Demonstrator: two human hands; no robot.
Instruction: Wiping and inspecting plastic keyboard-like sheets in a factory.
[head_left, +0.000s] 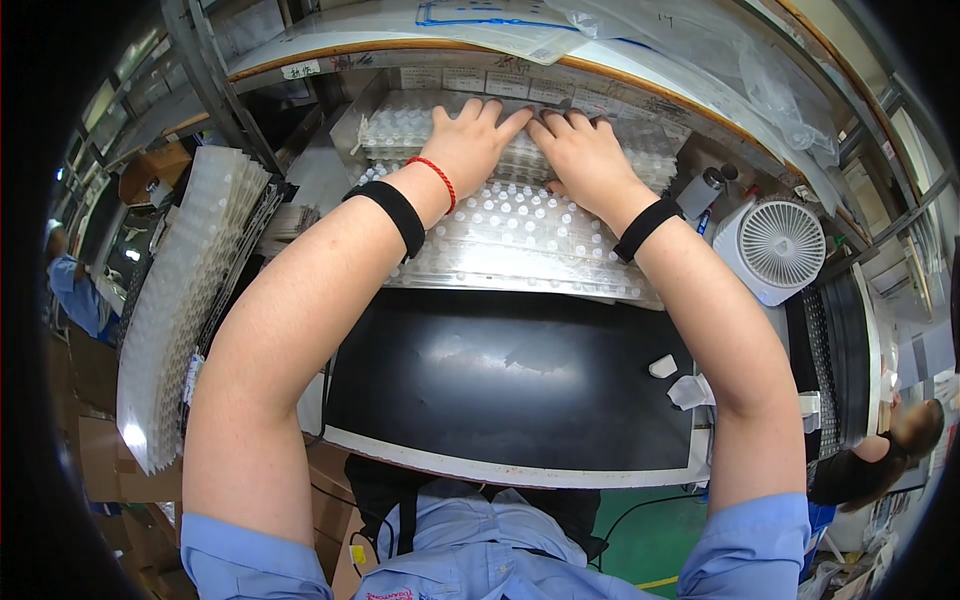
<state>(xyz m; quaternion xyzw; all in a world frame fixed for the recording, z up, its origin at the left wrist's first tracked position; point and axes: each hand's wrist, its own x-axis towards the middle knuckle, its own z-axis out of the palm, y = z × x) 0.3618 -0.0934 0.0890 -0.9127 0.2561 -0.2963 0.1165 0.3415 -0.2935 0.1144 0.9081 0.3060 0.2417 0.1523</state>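
Note:
Both my hands reach forward over a clear plastic blister tray [520,240] full of small round pockets, lying at the far side of a black mat [500,385]. My left hand [470,145] rests palm down with fingers spread on a stack of similar clear trays [400,125] at the back. My right hand [580,150] lies flat beside it, fingertips touching the left hand's. A red string bracelet and a black wristband sit on my left wrist, a black wristband on my right. Neither hand grips anything that I can see.
A tall stack of clear trays [175,300] leans at the left. A small white fan [775,245] stands at the right, with dark perforated trays [840,350] beside it. Small white pieces [680,385] lie on the mat's right edge. Other people work at the far left and lower right.

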